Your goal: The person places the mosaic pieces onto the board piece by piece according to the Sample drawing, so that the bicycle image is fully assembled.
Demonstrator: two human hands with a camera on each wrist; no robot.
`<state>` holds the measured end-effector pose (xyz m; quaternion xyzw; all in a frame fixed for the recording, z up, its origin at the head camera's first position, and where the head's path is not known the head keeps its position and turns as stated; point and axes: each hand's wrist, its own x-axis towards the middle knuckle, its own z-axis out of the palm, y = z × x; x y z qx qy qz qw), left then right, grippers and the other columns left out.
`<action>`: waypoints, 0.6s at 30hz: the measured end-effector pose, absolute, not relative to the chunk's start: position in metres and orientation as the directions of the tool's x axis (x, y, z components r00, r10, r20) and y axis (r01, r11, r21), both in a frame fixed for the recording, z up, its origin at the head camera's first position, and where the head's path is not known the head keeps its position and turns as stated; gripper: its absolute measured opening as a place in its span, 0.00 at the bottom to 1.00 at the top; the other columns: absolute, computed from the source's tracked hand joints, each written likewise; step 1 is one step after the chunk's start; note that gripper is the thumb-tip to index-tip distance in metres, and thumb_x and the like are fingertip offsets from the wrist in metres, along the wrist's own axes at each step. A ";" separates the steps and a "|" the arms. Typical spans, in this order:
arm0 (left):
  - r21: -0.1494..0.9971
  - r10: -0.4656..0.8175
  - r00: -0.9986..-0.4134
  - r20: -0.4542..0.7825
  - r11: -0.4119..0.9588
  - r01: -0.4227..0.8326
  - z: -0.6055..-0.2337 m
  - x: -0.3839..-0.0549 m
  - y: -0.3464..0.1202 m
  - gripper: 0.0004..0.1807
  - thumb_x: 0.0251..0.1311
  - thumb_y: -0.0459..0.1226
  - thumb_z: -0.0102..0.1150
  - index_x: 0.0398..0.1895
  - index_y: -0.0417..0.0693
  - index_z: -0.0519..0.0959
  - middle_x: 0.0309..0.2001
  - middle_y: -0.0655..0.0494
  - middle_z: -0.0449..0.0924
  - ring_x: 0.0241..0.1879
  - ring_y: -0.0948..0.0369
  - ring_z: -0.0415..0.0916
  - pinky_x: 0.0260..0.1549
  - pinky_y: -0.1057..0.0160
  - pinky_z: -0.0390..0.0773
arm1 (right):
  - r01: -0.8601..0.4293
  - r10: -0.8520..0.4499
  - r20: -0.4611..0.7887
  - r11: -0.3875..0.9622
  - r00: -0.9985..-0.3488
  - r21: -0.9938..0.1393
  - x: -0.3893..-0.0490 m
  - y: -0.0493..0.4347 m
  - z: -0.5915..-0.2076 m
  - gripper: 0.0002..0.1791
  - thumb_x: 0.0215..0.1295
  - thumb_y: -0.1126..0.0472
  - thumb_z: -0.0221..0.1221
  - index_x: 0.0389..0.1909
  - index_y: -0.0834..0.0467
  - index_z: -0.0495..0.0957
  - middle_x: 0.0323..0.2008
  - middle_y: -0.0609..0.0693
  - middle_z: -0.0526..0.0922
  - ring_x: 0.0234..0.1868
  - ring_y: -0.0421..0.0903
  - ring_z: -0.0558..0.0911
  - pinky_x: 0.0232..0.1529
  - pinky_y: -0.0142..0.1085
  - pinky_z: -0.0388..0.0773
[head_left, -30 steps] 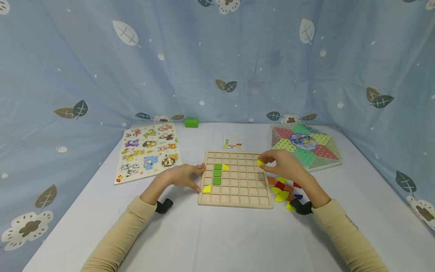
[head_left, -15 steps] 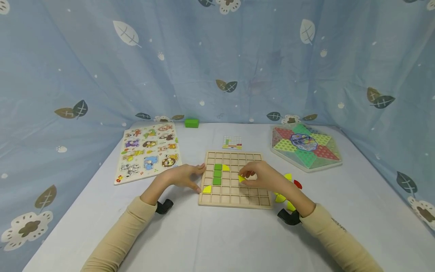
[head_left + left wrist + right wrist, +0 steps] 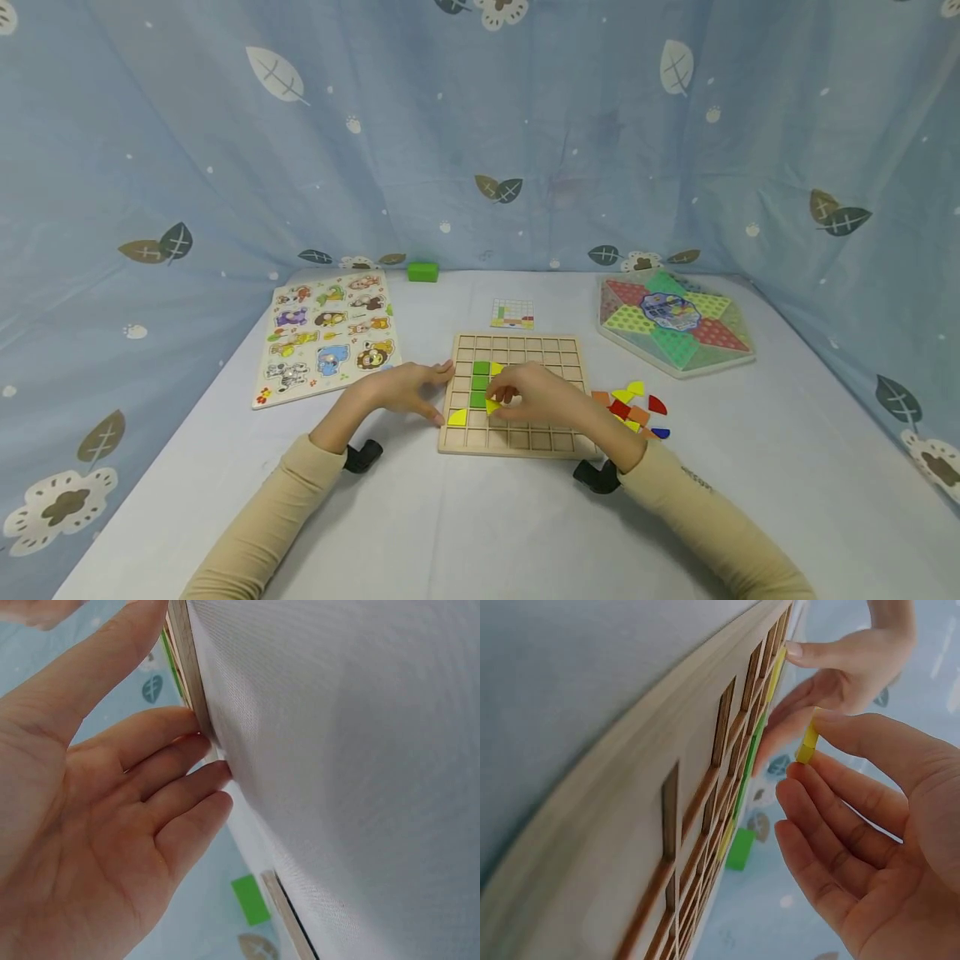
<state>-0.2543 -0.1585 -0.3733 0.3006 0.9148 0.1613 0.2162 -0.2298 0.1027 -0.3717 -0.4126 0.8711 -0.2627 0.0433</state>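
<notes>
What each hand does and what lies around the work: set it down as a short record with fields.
Left hand: touches the left edge of a pale wooden grid board
Right hand: pinches a small yellow piece above the board
On the board: three green squares in a column; two yellow quarter-circles
Right of board: loose red, orange, yellow and blue pieces
Behind board: small white card printed with a coloured grid
Far left: white animal puzzle board
Far right: flat hexagonal patterned box
Back: green rectangular block

The right hand (image 3: pixel 536 396) hides part of the pale wooden grid board (image 3: pixel 517 454); the small white printed card (image 3: pixel 513 314) seems illegible; 2 beige cloth sleeves (image 3: pixel 262 521) are cropped below.
</notes>
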 end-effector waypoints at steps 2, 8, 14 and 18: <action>0.427 0.620 -0.726 -0.298 0.767 0.479 -0.374 -0.254 -0.159 0.50 0.52 0.50 0.69 0.74 0.41 0.56 0.74 0.47 0.49 0.73 0.49 0.47 0.68 0.49 0.52 | -0.690 -0.739 0.129 0.531 -0.661 -0.492 -0.230 0.098 -0.373 0.09 0.57 0.62 0.68 0.40 0.57 0.84 0.36 0.44 0.84 0.35 0.41 0.80 0.38 0.33 0.80; 0.429 0.628 -0.721 -0.292 0.760 0.488 -0.374 -0.256 -0.159 0.50 0.52 0.50 0.69 0.74 0.41 0.55 0.74 0.46 0.49 0.72 0.49 0.48 0.68 0.49 0.52 | -0.692 -0.752 0.110 0.524 -0.649 -0.496 -0.231 0.083 -0.376 0.11 0.55 0.61 0.70 0.39 0.59 0.84 0.33 0.46 0.84 0.33 0.41 0.80 0.36 0.29 0.78; 0.434 0.624 -0.723 -0.296 0.762 0.480 -0.374 -0.255 -0.159 0.50 0.52 0.50 0.69 0.74 0.41 0.55 0.74 0.46 0.49 0.73 0.50 0.48 0.68 0.49 0.53 | -0.684 -0.746 0.082 0.554 -0.661 -0.473 -0.229 0.074 -0.378 0.10 0.55 0.62 0.70 0.38 0.60 0.85 0.28 0.46 0.82 0.29 0.40 0.77 0.32 0.27 0.75; 0.434 0.623 -0.724 -0.296 0.763 0.479 -0.374 -0.255 -0.159 0.50 0.52 0.50 0.69 0.74 0.41 0.55 0.74 0.46 0.49 0.72 0.49 0.48 0.68 0.49 0.53 | -0.677 -0.743 0.063 0.566 -0.666 -0.470 -0.227 0.073 -0.378 0.10 0.55 0.63 0.70 0.39 0.61 0.85 0.27 0.45 0.81 0.27 0.38 0.75 0.31 0.26 0.75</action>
